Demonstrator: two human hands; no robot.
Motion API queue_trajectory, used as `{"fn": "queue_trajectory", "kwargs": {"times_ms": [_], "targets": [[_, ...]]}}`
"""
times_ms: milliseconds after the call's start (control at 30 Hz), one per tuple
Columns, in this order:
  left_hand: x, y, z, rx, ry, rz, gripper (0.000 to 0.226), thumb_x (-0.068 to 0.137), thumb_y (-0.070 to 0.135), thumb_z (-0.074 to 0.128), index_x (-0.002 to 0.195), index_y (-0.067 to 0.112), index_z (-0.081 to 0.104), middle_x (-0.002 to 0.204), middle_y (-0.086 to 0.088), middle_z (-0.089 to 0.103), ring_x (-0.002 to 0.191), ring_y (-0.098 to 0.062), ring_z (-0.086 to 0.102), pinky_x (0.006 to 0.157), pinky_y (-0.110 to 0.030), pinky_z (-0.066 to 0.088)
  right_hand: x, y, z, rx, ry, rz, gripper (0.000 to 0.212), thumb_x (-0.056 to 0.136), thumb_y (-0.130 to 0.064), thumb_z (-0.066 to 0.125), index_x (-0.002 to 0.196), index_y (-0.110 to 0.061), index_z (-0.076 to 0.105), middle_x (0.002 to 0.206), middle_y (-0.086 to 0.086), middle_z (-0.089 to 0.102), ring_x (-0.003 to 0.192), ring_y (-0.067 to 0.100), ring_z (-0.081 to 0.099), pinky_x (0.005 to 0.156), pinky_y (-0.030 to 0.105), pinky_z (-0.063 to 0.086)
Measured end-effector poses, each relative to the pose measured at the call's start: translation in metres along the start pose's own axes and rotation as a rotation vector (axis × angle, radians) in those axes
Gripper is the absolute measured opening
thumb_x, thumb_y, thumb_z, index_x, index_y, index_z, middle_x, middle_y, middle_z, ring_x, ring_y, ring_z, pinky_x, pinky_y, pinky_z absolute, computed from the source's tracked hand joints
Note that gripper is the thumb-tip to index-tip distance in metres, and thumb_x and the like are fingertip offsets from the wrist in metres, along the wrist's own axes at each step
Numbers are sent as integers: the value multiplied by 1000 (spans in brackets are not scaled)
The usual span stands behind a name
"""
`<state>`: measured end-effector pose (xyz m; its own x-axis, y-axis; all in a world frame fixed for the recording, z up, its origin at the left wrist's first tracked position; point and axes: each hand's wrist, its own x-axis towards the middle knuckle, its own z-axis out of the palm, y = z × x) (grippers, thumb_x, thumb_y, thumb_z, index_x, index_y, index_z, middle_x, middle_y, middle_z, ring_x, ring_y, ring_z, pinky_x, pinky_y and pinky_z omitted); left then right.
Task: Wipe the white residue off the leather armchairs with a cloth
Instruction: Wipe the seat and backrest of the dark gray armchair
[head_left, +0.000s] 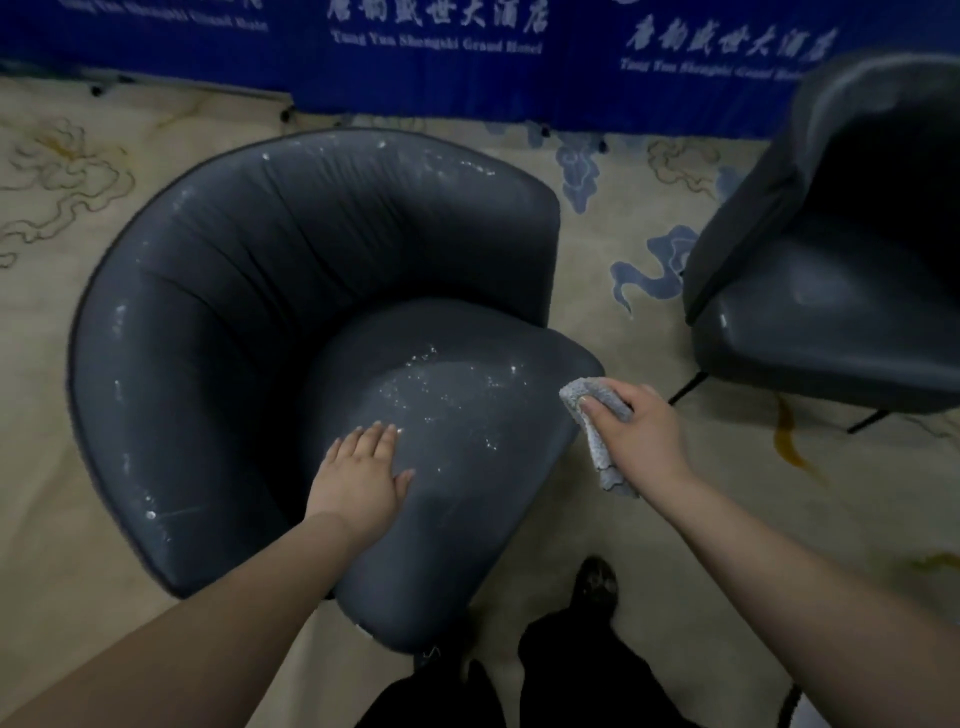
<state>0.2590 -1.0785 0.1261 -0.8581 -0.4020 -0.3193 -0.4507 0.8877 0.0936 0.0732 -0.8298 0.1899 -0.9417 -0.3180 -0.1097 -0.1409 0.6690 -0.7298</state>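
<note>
At the seat's right edge, the right hand grips the cloth; left hand lies flat.

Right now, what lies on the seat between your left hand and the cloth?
Head view: only seat cushion speckled with white residue separates left hand from the cloth.

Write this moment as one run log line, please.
left hand flat on seat | right hand holds cloth | residue unwiped

Open carpet separates the armchair from the second armchair.
</note>
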Motion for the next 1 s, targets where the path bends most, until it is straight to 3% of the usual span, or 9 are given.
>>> {"fn": "queue_trajectory", "kwargs": {"times_ms": [200, 433, 533, 700, 1000], "targets": [[9, 12, 20, -75, -32, -250, 67, 98, 54, 26, 154, 19, 14, 160, 0, 17, 147, -20, 13, 120, -37, 9, 73, 0, 27, -15, -221, -140, 22, 86, -38, 64, 108, -37, 69, 101, -7, 59, 92, 7, 58, 82, 23, 42], [2, 41, 40, -229, -14, -601, 65, 98, 52, 28, 153, 20, 17, 160, -2, 17, 146, -22, 15, 119, -38, 12, 139, -1, 46, -63, -460, -310, 20, 84, -41, 63, 103, -42, 67, 98, -12, 58, 89, -1, 57, 78, 19, 40], [-5, 53, 45, -269, -6, -699, 64, 98, 51, 31, 153, 20, 19, 160, -3, 19, 146, -23, 18, 118, -39, 15, 151, -2, 54, -59, -541, -327, 19, 84, -41, 65, 102, -45, 67, 97, -13, 57, 86, -10, 55, 72, 6, 35], [-17, 65, 62, -297, -44, -756, 63, 99, 52, 28, 154, 23, 14, 161, -1, 13, 146, -22, 15, 118, -38, 14, 152, 2, 71, -23, -616, -340, 18, 83, -42, 65, 100, -46, 67, 95, -15, 57, 86, -18, 52, 67, -5, 33], [23, 34, 140, -292, -77, -731, 65, 99, 52, 25, 154, 24, 5, 162, -3, 2, 148, -23, 8, 119, -39, 11, 167, 30, 148, 41, -596, -395, 16, 85, -37, 66, 94, -49, 64, 94, -14, 59, 85, -21, 51, 66, -6, 32]]}}
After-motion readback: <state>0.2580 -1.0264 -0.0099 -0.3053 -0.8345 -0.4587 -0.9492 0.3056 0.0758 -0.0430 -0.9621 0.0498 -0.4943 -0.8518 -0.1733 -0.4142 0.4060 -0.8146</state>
